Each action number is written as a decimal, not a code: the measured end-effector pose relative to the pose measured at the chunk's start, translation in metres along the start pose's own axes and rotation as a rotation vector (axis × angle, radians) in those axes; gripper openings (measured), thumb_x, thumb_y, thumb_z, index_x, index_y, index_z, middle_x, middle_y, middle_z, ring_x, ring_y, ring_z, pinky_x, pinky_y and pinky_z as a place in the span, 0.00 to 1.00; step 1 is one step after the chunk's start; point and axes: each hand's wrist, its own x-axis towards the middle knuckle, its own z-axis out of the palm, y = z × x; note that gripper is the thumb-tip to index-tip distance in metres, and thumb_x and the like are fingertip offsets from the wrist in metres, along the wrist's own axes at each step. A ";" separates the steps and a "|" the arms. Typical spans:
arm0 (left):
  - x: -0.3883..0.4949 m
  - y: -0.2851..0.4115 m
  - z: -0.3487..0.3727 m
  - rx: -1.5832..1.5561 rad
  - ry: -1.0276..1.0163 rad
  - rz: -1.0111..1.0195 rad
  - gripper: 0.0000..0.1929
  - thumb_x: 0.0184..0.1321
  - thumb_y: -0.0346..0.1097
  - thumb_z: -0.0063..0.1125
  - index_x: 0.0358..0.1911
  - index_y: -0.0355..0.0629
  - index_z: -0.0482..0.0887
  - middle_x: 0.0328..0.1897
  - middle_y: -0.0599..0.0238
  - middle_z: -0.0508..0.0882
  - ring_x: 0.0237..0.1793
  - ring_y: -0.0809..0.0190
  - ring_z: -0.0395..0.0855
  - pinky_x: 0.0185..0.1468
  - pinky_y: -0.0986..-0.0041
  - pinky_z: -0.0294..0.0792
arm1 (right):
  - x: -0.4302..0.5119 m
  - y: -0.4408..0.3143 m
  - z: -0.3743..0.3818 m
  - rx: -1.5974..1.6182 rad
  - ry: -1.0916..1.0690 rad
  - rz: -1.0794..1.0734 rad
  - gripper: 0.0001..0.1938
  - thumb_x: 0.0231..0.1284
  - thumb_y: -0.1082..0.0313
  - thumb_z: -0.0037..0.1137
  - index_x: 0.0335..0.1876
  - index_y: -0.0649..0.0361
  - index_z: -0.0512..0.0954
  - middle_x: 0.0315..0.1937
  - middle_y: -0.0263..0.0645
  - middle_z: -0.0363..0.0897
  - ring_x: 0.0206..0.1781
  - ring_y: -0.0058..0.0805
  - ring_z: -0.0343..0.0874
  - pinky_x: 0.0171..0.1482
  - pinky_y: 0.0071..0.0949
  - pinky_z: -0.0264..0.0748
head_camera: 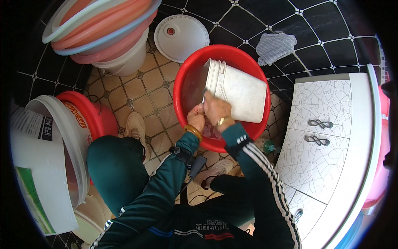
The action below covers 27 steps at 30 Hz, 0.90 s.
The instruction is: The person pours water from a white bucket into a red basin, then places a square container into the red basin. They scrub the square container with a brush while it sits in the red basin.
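A white plastic bucket (pixel 242 90) lies on its side in a red plastic basin (pixel 182 73), its ribbed mouth facing left. There is some water in the basin. At the lower part of the bucket's mouth, my right hand (pixel 217 109) is closed around a thin dark-and-silver object (pixel 204 93), mostly hidden by my fingers. Close beside it, my left hand (pixel 196 118) has its fingers bent together, almost touching the right; whether they pinch the rim or something small is hidden.
A white round lid (pixel 182 37) leans by the tiled wall. Stacked basins (pixel 105 34) rest on a white bucket (pixel 124 63) at upper left. More tubs (pixel 77 149) crowd my left knee. A striped cloth (pixel 276 48), a green bottle (pixel 267 146) and a white cabinet (pixel 317 105) are right.
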 end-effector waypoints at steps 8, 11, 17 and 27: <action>0.000 -0.003 0.000 0.249 0.023 0.123 0.16 0.67 0.41 0.50 0.34 0.34 0.84 0.26 0.70 0.82 0.27 0.71 0.75 0.36 0.75 0.70 | 0.092 0.016 -0.038 -0.125 0.267 -0.045 0.10 0.61 0.61 0.44 0.46 0.50 0.73 0.35 0.44 0.82 0.41 0.42 0.82 0.39 0.44 0.77; -0.001 0.003 0.020 0.210 -0.008 0.099 0.16 0.65 0.41 0.52 0.29 0.35 0.84 0.22 0.73 0.80 0.24 0.73 0.73 0.33 0.77 0.69 | 0.112 0.029 -0.060 -0.183 -0.145 -0.049 0.13 0.61 0.58 0.47 0.48 0.48 0.76 0.38 0.44 0.82 0.46 0.43 0.80 0.48 0.42 0.74; -0.016 0.035 0.056 -0.227 -0.101 -0.102 0.14 0.66 0.41 0.51 0.38 0.35 0.83 0.33 0.73 0.82 0.31 0.74 0.73 0.38 0.80 0.67 | 0.016 0.049 -0.067 0.048 -0.089 -0.167 0.11 0.61 0.59 0.44 0.43 0.52 0.75 0.32 0.46 0.81 0.38 0.47 0.80 0.43 0.43 0.74; -0.024 0.082 0.062 -0.167 -0.286 -0.255 0.41 0.61 0.73 0.26 0.54 0.42 0.76 0.55 0.60 0.78 0.53 0.58 0.70 0.60 0.68 0.57 | -0.029 0.038 -0.049 0.001 0.388 -0.208 0.07 0.57 0.63 0.49 0.39 0.51 0.76 0.25 0.42 0.76 0.25 0.43 0.79 0.25 0.38 0.75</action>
